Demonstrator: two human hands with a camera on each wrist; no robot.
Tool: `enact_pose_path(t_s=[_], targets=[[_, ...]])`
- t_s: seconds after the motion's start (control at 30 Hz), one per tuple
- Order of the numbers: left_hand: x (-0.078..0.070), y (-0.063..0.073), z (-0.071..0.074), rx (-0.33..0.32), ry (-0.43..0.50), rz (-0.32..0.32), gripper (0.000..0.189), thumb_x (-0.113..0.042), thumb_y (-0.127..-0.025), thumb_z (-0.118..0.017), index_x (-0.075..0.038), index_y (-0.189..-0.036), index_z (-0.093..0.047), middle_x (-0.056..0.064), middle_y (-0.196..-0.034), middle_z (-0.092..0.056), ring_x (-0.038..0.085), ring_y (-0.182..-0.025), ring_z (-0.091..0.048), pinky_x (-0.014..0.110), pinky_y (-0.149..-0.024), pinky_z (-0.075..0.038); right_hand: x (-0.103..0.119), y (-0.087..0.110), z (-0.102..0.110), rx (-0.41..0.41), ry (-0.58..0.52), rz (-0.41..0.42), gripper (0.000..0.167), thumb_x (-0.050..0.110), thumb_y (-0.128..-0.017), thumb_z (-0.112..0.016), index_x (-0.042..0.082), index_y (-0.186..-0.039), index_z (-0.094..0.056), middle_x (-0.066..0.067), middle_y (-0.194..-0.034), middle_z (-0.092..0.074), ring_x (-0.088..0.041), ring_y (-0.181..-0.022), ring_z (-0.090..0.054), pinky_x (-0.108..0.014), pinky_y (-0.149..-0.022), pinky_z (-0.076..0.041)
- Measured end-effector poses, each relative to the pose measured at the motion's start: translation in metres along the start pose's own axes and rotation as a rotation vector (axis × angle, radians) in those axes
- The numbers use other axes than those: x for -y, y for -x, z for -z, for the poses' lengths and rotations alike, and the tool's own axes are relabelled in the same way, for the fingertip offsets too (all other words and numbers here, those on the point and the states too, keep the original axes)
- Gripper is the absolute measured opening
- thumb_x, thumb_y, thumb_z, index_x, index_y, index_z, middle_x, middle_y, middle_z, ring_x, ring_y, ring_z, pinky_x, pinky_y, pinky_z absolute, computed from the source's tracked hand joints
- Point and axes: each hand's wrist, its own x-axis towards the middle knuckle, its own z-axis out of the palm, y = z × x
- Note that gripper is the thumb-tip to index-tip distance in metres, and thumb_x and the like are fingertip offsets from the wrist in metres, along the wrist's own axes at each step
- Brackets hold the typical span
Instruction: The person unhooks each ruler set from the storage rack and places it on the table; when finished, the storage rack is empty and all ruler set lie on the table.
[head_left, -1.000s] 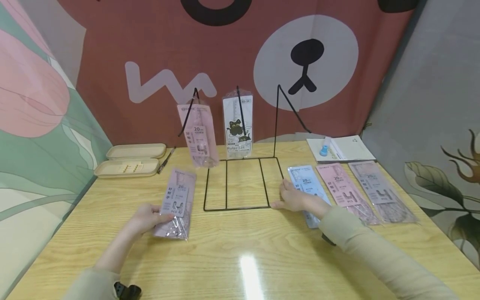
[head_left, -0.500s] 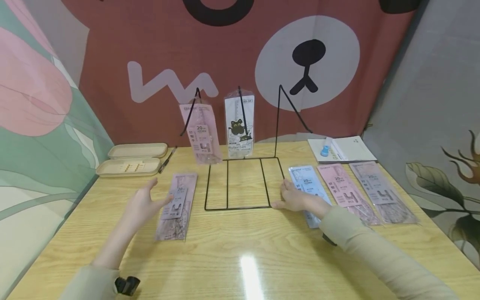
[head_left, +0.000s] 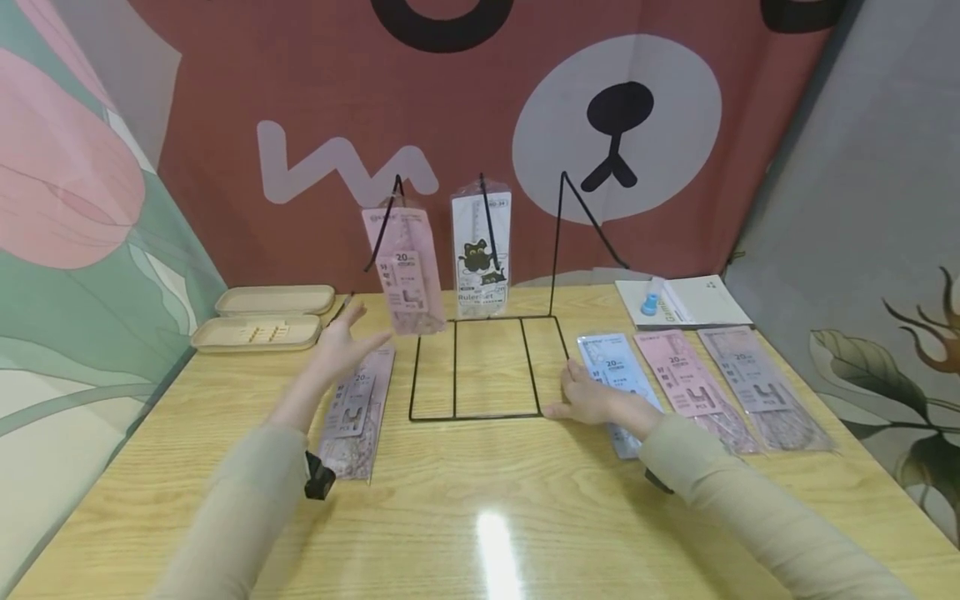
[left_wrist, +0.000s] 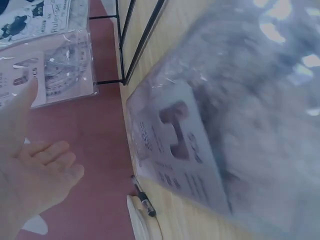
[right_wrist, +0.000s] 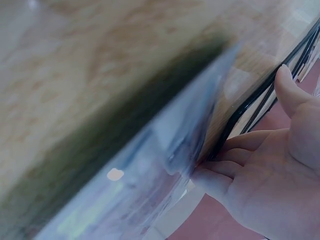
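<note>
My left hand (head_left: pixel 335 343), fingers spread and holding nothing, is raised between a mauve-pink ruler set (head_left: pixel 354 408) lying on the table and a pink ruler set (head_left: pixel 407 279) hung on the left hook of a black wire display rack (head_left: pixel 454 375). In the left wrist view its thumb overlaps the hanging pack (left_wrist: pixel 65 70); I cannot tell whether they touch. My right hand (head_left: pixel 588 396) grips the rack's front right corner, thumb at the front wire and fingers at the side wire. A white cat-print ruler set (head_left: pixel 480 292) hangs on the middle hook. The right hook holds nothing.
Right of the rack lie a blue ruler set (head_left: pixel 611 354), a pink one (head_left: pixel 686 375) and a greyish-mauve one (head_left: pixel 753 379). Behind them a notebook (head_left: pixel 705 296) bears a blue-tipped item (head_left: pixel 649 304). An open beige case (head_left: pixel 217 335) and a pen (head_left: pixel 345 304) lie back left.
My left hand has let go of the mauve-pink ruler set, leaving it on the table, and moved up and forward towards the hanging pink pack. The right hand stays at the rack.
</note>
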Motion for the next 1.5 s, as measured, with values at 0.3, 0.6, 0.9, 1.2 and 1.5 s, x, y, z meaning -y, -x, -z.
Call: enact_pose_path(t_s=[0.3,0.6,0.9,1.2,1.5], targets=[[-0.010,-0.026,-0.016,0.023,0.105,0.001,0.088,-0.044,-0.090,-0.060,-0.009,-0.152,-0.008,0.016,-0.157,-0.016,0.036,-0.144,-0.016,0.058,-0.115,-0.016,0.001,0.000,0.001,0.007,0.001,-0.010,0.087,0.042,-0.096,-0.049,-0.019,-0.142,-0.007,-0.035,-0.150,0.006,-0.048,-0.141,0.002,-0.054,-0.117,-0.006],[-0.018,-0.037,-0.027,-0.040,0.314,0.001,0.066,-0.030,-0.090,-0.063,-0.005,-0.143,-0.031,0.019,-0.142,-0.043,0.035,-0.133,-0.040,0.050,-0.111,-0.033,-0.001,-0.001,0.001,-0.002,0.007,-0.010,0.087,0.042,-0.096,-0.049,-0.018,-0.142,-0.008,-0.035,-0.151,0.006,-0.048,-0.141,0.001,-0.054,-0.117,-0.006],[-0.020,-0.029,-0.032,-0.083,0.252,-0.018,0.036,-0.025,-0.091,-0.061,0.000,-0.116,-0.059,0.020,-0.116,-0.065,0.031,-0.106,-0.062,0.041,-0.092,-0.052,-0.001,-0.001,0.000,-0.001,0.000,-0.010,0.086,0.041,-0.096,-0.049,-0.019,-0.142,-0.007,-0.035,-0.150,0.006,-0.048,-0.141,0.001,-0.053,-0.117,-0.006],[-0.015,0.009,-0.032,-0.045,0.295,-0.099,0.032,-0.018,-0.089,-0.065,0.004,-0.112,-0.063,0.022,-0.108,-0.068,0.027,-0.094,-0.069,0.031,-0.081,-0.057,-0.002,0.001,0.000,0.003,-0.011,-0.015,0.087,0.043,-0.096,-0.049,-0.018,-0.143,-0.006,-0.034,-0.151,0.007,-0.047,-0.141,0.002,-0.054,-0.117,-0.006],[0.003,0.056,-0.025,0.008,0.342,-0.314,0.031,0.000,-0.084,-0.066,0.007,-0.114,-0.061,0.026,-0.110,-0.065,-0.004,-0.087,-0.064,0.020,-0.078,-0.056,-0.002,0.001,0.000,0.008,-0.015,-0.002,0.087,0.043,-0.096,-0.048,-0.018,-0.142,-0.007,-0.035,-0.151,0.006,-0.047,-0.141,0.002,-0.053,-0.117,-0.005]])
